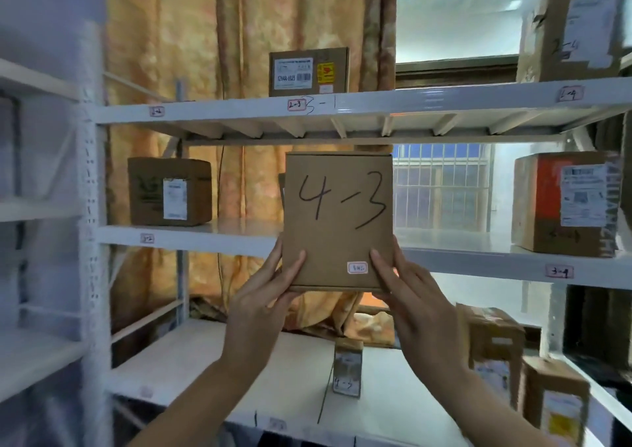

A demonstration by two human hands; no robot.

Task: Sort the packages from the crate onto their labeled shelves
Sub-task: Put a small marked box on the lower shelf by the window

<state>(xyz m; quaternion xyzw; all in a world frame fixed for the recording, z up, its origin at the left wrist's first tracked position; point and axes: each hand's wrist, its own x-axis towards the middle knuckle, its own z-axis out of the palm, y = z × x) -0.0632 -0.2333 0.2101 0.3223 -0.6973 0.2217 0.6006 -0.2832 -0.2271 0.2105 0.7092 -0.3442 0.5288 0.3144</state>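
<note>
A flat brown cardboard package (337, 221) with "4-3" handwritten on its face is held upright in front of the white shelving, level with the middle shelf (205, 236). My left hand (265, 296) grips its lower left corner. My right hand (408, 292) grips its lower right corner. A small white sticker sits near the package's bottom right. The shelf edges carry small labels; one (296, 104) on the upper shelf reads 2-3 and one (558, 271) on the middle shelf reads 3-4. The crate is out of view.
Boxes stand on the shelves: one (308, 72) on the upper shelf, one (571, 29) upper right, one (170, 191) middle left, one (564, 203) middle right. On the lower shelf (212, 361) are a small box (347, 368) and taller boxes (496, 351) at right. An orange curtain hangs behind.
</note>
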